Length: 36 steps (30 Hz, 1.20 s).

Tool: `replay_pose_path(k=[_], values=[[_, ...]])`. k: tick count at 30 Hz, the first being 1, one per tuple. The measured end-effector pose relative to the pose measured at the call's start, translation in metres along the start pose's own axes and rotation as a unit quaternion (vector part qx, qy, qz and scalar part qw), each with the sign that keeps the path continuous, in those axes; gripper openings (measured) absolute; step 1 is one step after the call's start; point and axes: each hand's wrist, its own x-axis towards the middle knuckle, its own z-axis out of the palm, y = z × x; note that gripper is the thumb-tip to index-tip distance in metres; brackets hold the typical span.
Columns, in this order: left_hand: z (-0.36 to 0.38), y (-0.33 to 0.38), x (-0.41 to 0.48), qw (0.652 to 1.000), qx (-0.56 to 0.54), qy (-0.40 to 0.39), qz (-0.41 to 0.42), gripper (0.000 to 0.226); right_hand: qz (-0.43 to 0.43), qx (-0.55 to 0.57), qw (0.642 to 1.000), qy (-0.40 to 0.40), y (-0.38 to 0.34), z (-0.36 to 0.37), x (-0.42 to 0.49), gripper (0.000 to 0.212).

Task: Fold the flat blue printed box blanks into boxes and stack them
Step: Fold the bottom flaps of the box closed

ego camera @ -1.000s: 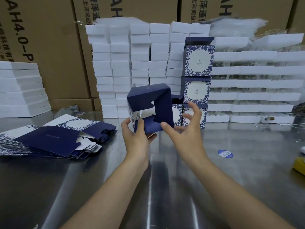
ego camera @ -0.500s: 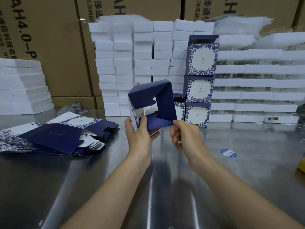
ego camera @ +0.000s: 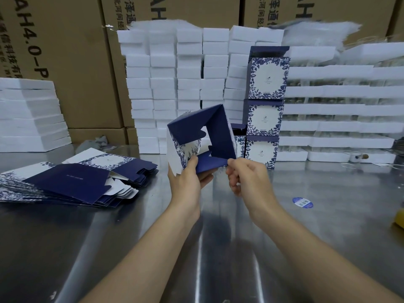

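Steel table (ego camera: 131,237), half-folded navy box (ego camera: 220,136) — left hand (ego camera: 185,182), right hand (ego camera: 251,182), fingers (ego camera: 192,162) pinching it

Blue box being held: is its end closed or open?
Open. The box shows a gap between its untucked flaps; left hand and right hand grip its lower edge.

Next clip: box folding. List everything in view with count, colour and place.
half-folded box: one, dark blue and floral, held up centre
flat blanks: one fanned pile, blue-white, table left
finished boxes: three stacked, another partly hidden beside, blue-white, behind centre
foam blocks: many stacks, white, back
foam slabs: stacks, white, far left and right
cartons: several, brown, rear wall
sticker: one, blue, table right
yellow object: one, right edge, cut off
table: one, steel, underneath everything
left hand: one, grips the box's printed wall
right hand: one, pinches its lower flap
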Motion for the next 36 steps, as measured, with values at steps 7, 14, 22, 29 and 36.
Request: replay_pose_path(k=[7,14,22,29,36], values=[[0.001,-0.001,-0.001,1.000,0.018,0.004,0.008,0.060,0.011,0.003,0.999,0.041,0.003,0.001,0.002,0.045],[0.005,-0.001,-0.007,0.995,0.029,-0.072,-0.060,0.064,0.042,0.029,0.994,0.094,0.004,-0.001,0.005,0.040],[0.008,-0.006,-0.016,0.976,0.108,-0.150,-0.113,0.032,0.071,0.044,0.995,0.059,0.003,0.001,0.002,0.033],[0.007,-0.003,-0.019,0.980,0.126,-0.130,-0.079,0.033,0.087,0.046,0.995,0.009,0.001,0.004,-0.001,0.038],[0.007,-0.003,-0.020,0.977,0.160,-0.126,-0.065,0.041,0.130,0.071,0.989,-0.003,0.003,0.006,-0.002,0.037]])
